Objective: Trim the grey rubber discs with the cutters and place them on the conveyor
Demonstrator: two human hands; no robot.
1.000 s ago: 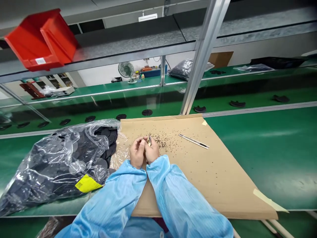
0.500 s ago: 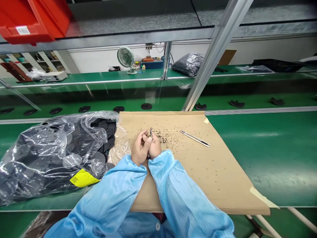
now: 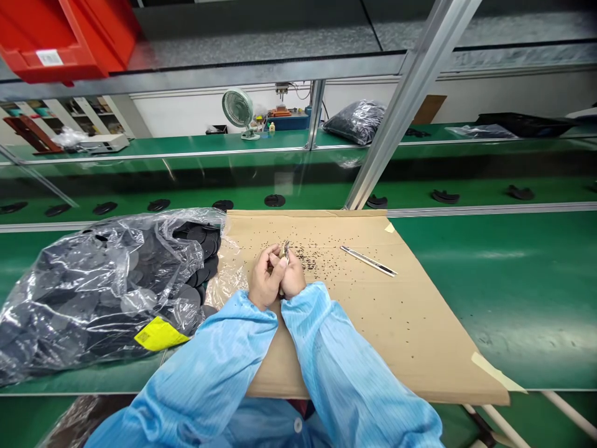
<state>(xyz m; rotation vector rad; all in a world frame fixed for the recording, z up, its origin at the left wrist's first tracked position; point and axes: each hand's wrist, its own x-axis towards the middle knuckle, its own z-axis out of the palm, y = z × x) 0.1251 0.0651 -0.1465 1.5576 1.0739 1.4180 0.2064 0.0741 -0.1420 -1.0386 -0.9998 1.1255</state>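
My left hand (image 3: 265, 279) and my right hand (image 3: 292, 277) are pressed together over the cardboard sheet (image 3: 336, 348), fingers curled in. Metal jaws of what look like small nippers (image 3: 286, 247) point up and away between them. The right hand appears wrapped round this tool, its handles mostly covered. Left fingers are closed against the right hand; whatever they grip is hidden. Many tiny black bits (image 3: 308, 258) lie scattered on the cardboard just beyond and right of the hands. To the right rests a slim white-and-black cutter knife (image 3: 368, 260).
A clear plastic bag (image 3: 112, 292) full of black discs, with a yellow label (image 3: 161, 334), lies on the left. Black round parts (image 3: 275, 200) sit spaced along the green belt (image 3: 308, 180) behind. A metal post (image 3: 396, 118) slants up at the right; a red bin (image 3: 88, 43) stands above left.
The tool's jaws look slightly turned between my fingers. Both hands stay pressed together in nearly the same place; the whole view has shifted very slightly.
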